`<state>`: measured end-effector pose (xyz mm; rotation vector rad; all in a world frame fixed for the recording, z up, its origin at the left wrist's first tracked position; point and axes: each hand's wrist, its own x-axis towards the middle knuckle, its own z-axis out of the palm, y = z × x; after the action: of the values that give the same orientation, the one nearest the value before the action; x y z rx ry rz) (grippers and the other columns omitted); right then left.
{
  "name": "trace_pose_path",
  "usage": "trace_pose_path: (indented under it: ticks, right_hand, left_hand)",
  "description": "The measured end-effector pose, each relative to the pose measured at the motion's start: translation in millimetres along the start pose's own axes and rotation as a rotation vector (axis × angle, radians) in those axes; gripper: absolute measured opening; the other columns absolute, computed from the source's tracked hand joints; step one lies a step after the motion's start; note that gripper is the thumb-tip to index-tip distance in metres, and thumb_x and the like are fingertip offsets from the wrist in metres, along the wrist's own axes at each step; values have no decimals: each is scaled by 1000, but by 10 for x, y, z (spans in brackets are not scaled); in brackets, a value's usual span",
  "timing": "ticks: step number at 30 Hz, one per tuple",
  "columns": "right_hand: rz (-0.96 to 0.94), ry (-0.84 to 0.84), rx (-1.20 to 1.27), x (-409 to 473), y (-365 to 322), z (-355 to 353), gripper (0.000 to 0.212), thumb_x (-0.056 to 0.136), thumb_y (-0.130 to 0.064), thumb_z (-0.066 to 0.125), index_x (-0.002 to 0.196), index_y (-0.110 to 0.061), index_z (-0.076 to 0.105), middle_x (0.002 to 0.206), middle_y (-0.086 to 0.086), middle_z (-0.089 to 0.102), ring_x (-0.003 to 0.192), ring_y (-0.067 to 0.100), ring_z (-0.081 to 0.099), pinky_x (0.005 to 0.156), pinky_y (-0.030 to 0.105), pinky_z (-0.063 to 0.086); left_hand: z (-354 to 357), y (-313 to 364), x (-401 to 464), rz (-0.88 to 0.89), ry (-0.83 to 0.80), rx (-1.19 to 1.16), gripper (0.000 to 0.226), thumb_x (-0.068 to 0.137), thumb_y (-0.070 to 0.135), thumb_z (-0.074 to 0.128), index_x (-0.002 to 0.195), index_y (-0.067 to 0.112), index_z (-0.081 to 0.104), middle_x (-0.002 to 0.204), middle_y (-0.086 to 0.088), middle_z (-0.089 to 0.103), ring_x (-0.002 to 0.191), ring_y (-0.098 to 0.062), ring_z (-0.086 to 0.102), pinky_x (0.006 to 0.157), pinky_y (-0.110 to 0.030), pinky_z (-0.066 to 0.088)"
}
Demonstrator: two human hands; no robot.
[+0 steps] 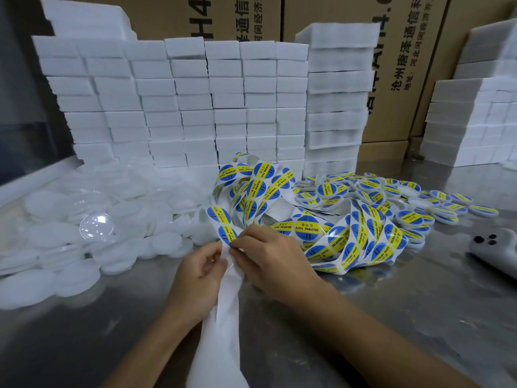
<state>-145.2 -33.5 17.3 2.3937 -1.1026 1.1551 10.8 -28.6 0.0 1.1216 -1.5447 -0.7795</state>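
Observation:
A long strip of white backing paper with round blue-and-yellow "SOLDERING PASTE" stickers (307, 228) lies tangled in the middle of the metal table (391, 317). My left hand (200, 273) holds the bare white end of the strip (223, 317), fingers curled round it. My right hand (268, 256) pinches the edge of a sticker (227, 236) on the strip just above the left hand. The emptied backing trails down toward me between my forearms.
A heap of clear round lids (84, 233) covers the table's left. Labelled round lids (405, 197) are piled at the right. Stacks of white foam blocks (181, 107) and cardboard boxes (405, 65) wall the back. A grey phone (495, 253) lies at the right edge.

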Motion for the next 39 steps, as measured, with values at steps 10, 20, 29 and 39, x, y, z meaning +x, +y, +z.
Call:
trace_pose_path:
  ticks: [10, 20, 29, 39]
  right_hand:
    - [295, 61, 274, -2, 33, 58, 7, 91, -17, 63, 86, -12, 66, 79, -3, 62, 67, 11, 57, 63, 33, 50]
    - [958, 308, 1282, 155, 76, -51, 16, 91, -9, 66, 76, -11, 72, 64, 2, 67, 60, 13, 63, 59, 21, 53]
    - [933, 48, 1596, 56, -199, 167, 19, 90, -4, 65, 105, 7, 67, 102, 28, 70, 98, 32, 69, 86, 31, 57]
    - [1020, -37, 1543, 12, -226, 181, 23, 86, 5, 65, 84, -13, 79, 97, 13, 75, 88, 19, 69, 91, 32, 51]
  left_hand:
    - [2, -28, 4, -9, 72, 26, 16, 87, -5, 59, 90, 8, 67, 78, -15, 65, 73, -16, 57, 70, -23, 46]
    - [8, -111, 24, -248, 235, -236, 17, 90, -1, 60, 91, 15, 65, 76, -3, 74, 69, -17, 68, 68, -33, 55]
    - [44, -107, 13, -148, 171, -3, 31, 78, -6, 68, 90, 22, 69, 75, 5, 75, 71, -9, 71, 68, -25, 56]
    - [-207, -225, 110, 81, 333, 562, 34, 73, 1, 67, 79, 35, 62, 81, 5, 60, 76, -25, 57, 61, -31, 43]
